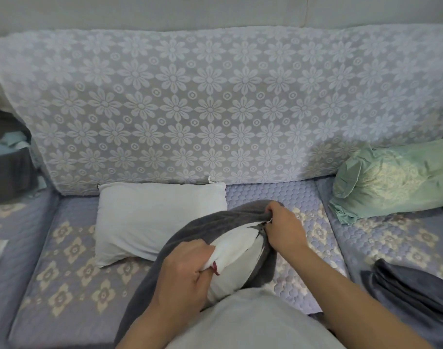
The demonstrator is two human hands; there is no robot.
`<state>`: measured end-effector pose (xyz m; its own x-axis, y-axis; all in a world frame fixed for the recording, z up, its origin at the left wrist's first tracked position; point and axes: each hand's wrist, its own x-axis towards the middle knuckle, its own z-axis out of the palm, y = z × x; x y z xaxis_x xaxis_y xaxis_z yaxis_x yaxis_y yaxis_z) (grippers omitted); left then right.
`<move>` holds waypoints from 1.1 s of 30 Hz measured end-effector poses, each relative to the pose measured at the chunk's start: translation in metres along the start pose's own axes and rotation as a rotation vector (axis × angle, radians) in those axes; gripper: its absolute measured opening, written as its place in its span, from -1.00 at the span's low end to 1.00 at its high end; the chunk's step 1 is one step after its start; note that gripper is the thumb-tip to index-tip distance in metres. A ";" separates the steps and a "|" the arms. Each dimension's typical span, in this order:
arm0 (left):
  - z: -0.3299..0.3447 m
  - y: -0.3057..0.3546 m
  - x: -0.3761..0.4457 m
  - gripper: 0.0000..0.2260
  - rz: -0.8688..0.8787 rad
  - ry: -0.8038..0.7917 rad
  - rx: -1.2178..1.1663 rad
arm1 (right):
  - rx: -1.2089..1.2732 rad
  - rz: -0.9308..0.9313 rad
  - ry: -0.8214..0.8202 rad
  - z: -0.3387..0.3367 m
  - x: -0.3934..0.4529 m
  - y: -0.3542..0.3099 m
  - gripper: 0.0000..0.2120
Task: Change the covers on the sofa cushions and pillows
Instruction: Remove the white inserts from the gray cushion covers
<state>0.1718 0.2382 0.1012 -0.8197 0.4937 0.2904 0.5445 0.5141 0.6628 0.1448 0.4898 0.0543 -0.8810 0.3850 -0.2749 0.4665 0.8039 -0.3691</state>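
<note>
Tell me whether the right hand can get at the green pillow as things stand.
Probably not yet: the right hand grips the grey cover at its zipper. The green pillow lies unobstructed on the sofa to the right.

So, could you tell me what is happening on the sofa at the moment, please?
A person is working a grey cover on a white cushion insert. The left hand grips the exposed insert, and the right hand pinches the cover by its zip opening. A bare white pillow and a green pillow lie on the seat.
</note>
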 end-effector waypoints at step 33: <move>-0.006 0.062 0.022 -0.71 -0.268 -0.046 -0.628 | 0.043 0.221 0.114 -0.033 0.042 0.081 -0.66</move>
<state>0.1863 0.2768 0.1524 -0.8959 0.4424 0.0400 0.1058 0.1251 0.9865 0.1435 0.5860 0.0417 -0.7592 0.6000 -0.2524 0.6497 0.6751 -0.3495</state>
